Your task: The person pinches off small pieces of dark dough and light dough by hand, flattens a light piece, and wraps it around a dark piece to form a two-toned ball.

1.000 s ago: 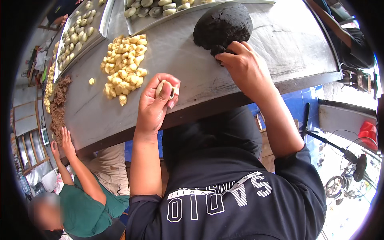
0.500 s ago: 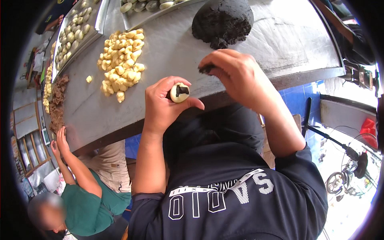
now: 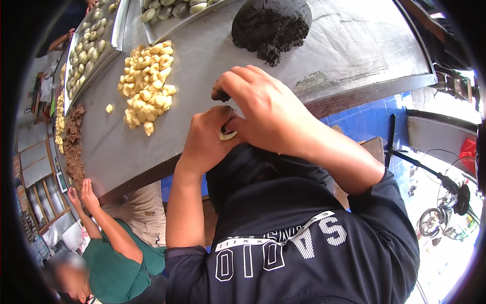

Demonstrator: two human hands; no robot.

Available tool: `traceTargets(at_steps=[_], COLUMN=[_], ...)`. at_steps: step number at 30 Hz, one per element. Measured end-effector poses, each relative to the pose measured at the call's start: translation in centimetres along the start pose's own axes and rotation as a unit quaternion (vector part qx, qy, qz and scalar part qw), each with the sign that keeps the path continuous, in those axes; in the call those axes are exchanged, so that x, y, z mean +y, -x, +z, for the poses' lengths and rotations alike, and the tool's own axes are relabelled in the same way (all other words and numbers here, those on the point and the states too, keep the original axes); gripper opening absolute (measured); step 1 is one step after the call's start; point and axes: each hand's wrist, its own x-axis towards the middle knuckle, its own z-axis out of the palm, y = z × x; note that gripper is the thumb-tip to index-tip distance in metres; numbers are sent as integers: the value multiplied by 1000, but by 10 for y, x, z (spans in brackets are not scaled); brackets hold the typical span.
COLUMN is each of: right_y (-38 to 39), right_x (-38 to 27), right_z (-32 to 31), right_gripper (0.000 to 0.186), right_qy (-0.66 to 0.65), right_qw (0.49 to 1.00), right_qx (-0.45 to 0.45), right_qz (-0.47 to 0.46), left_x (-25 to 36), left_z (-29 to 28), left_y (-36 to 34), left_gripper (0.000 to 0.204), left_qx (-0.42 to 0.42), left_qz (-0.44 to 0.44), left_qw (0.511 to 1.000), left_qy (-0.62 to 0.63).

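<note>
Left hand (image 3: 205, 137) around pale dough (image 3: 229, 136), right hand (image 3: 263, 106) around black paste (image 3: 220, 95); dark mound (image 3: 273, 25), yellow pieces (image 3: 147, 83) beyond

**Person: condition of dress**

Shirt (image 3: 309, 278): black, short-sleeved. Left sleeve (image 3: 185, 266) and right sleeve (image 3: 380, 202) match it, ending near the elbows. Front bears large white letters (image 3: 273, 257), some outlined, some striped. A slanting white strip (image 3: 253, 243) with small dark characters crosses them. Lower garment (image 3: 240, 167): black; type unclear. Left hand (image 3: 205, 139) and right hand (image 3: 266, 109): bare.
</note>
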Motion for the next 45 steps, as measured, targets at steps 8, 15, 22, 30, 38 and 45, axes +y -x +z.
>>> traceTargets(at_steps=[8, 15, 22, 30, 38, 45], right_y=[-14, -8, -7, -23, 21, 5], right_x=[65, 66, 52, 78, 54, 77], right_z=[-39, -48, -56, -43, -40, -63], right_gripper=[27, 20, 3, 7, 7, 22], right_qy=[298, 233, 287, 343, 195, 213], right_qw=[954, 972, 956, 929, 977, 977], right_qx=[-33, -9, 20, 122, 31, 21], right_qz=[-22, -29, -63, -65, -79, -13], left_x=[-9, -4, -8, 7, 2, -2], left_z=[-3, -13, -3, -10, -9, -21], left_y=[-10, 2, -8, 2, -5, -10], left_gripper=[45, 58, 47, 29, 40, 60], left_qx=[3, 2, 46, 47, 92, 4], left_qz=[79, -73, 56, -75, 79, 78], left_qw=[990, 913, 970, 925, 989, 995], left_qy=[120, 401, 234, 370, -85, -56])
